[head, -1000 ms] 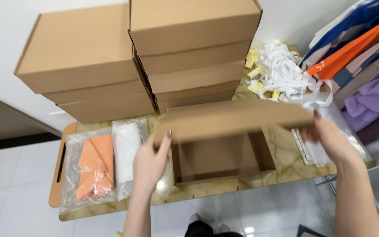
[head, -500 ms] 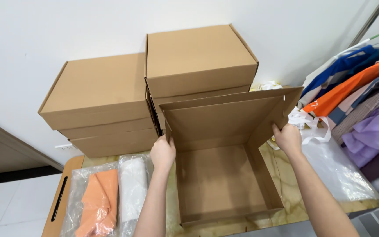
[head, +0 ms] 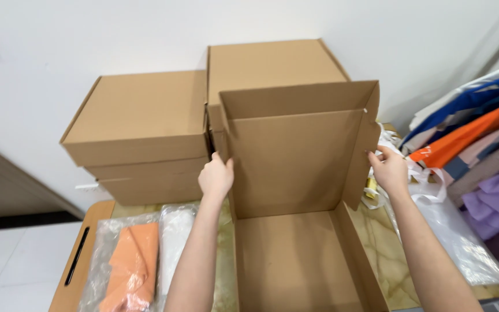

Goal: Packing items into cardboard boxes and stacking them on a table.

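Left hand point(head: 216, 176) fingers pinch the raised lid's left edge; right hand point(head: 389, 171) fingers grip its right side flap. The open cardboard box point(head: 295, 260) sits near, on the marble table point(head: 385, 254). The lid could buckle if pushed back against the closed boxes point(head: 140, 124) (two stacks). Two bagged garments point(head: 137, 260) lie left.

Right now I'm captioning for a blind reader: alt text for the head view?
Two hands, left and right, hold up the lid of an open cardboard box on a marble-patterned table. Closed boxes are stacked behind; bagged orange cloth lies left.
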